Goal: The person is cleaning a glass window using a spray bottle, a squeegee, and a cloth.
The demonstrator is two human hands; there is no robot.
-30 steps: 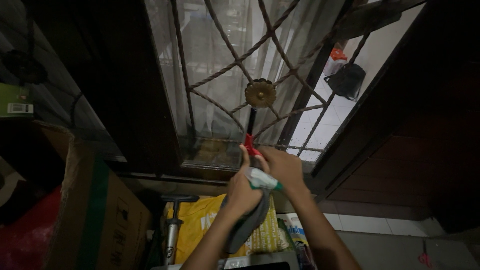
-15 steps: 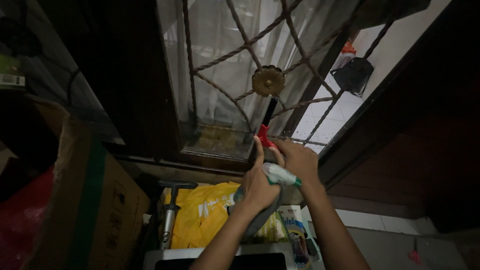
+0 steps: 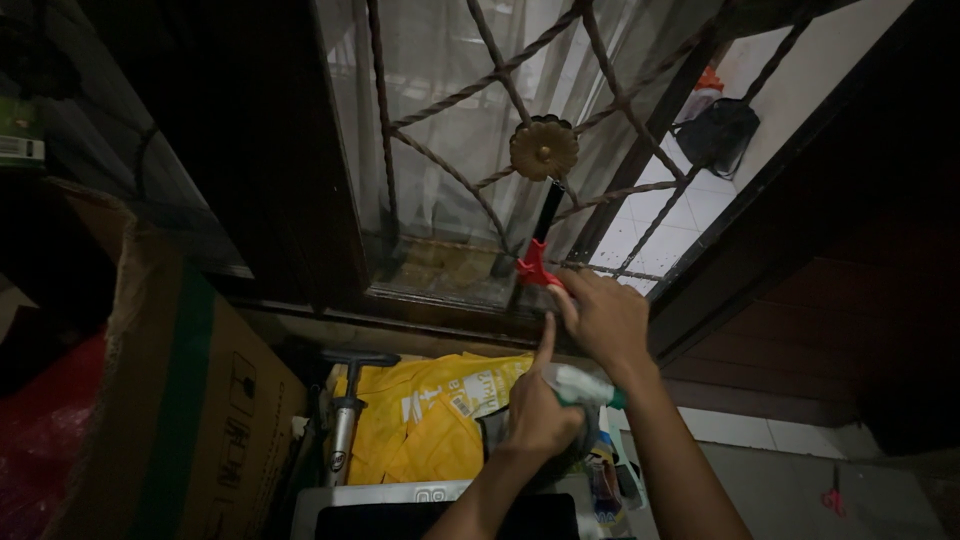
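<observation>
The right hand (image 3: 605,320) has its grip closed on the red nozzle (image 3: 533,268) of a spray bottle, aimed at the window grille (image 3: 545,150), while the left hand (image 3: 540,415) clutches a grey cloth (image 3: 495,432) below it, wiping not yet begun.

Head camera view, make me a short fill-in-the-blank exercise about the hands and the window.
The right hand grips a tool with a ____ handle.
The left hand raises its ____ finger.
A round brass rosette sits on the window's metal ____.
Below lies a ____ bag, beside a cardboard box.

Missing: red; index; grille; yellow
</observation>
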